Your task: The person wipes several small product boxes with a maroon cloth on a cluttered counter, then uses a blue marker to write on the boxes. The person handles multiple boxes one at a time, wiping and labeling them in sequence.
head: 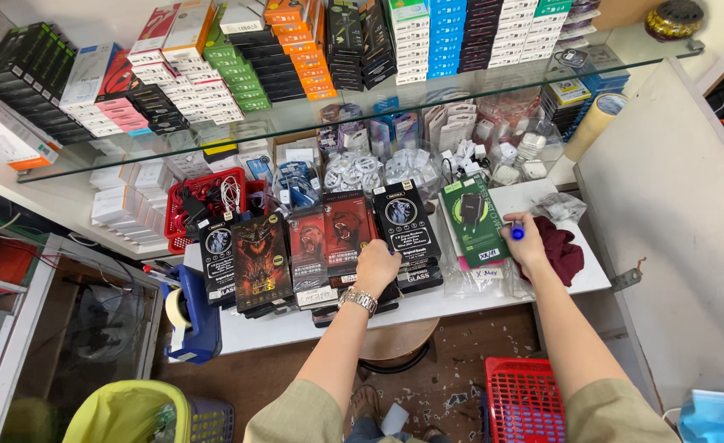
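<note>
Nearest: a light blue face mask at the lower right corner, a red plastic mesh basket on the floor, and a bin lined with a yellow-green bag at lower left.

Left hand: grip curled shut on the lower edge of a stack of flat black packets, a metal-link watch at the wrist.

Right hand: grip closed around a blue marker, just beside a green boxed charger and touching a dark red cloth.

White surface: packets in overlapping rows reach close to its front edge; a bare strip remains along the front. A blue tape dispenser hangs at its left end; a pale wall panel closes the right side.

Behind: a red wire basket of cables, bagged white cables, and a glass shelf carrying stacked coloured boxes.
</note>
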